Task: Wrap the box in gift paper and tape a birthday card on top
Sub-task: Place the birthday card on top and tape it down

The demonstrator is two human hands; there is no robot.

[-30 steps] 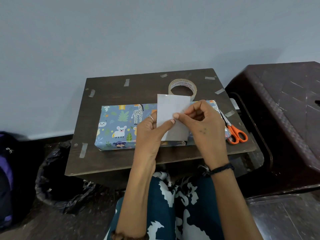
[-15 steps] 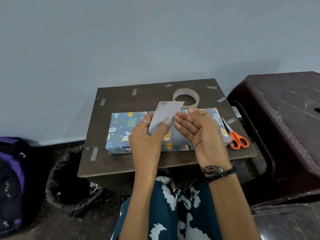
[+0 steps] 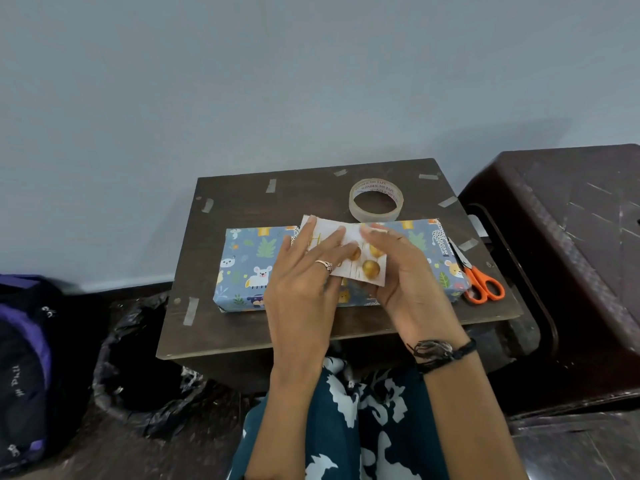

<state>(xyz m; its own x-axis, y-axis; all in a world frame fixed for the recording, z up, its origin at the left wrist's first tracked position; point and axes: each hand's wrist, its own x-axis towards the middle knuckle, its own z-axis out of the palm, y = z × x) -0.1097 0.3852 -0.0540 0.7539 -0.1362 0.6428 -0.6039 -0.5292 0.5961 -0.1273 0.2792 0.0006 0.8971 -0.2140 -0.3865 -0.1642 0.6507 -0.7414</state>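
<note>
The box, wrapped in blue animal-print gift paper, lies along the middle of the small dark table. Just above its centre I hold the birthday card, white with gold balloons, face up. My left hand lies on the card's left half with straight fingers; its thumb is hidden. My right hand cups the card's right side, with fingertips curled over its far edge and the lower corner against the palm.
A roll of clear tape stands behind the box. Orange-handled scissors lie at the box's right end. Several tape strips are stuck along the table edges. A black-lined bin and a backpack sit on the left, a brown plastic stool on the right.
The card has been turned from its blank back to its printed face and lowered toward the box. My left hand went from pinching it to lying flat on it; my right hand took hold.
</note>
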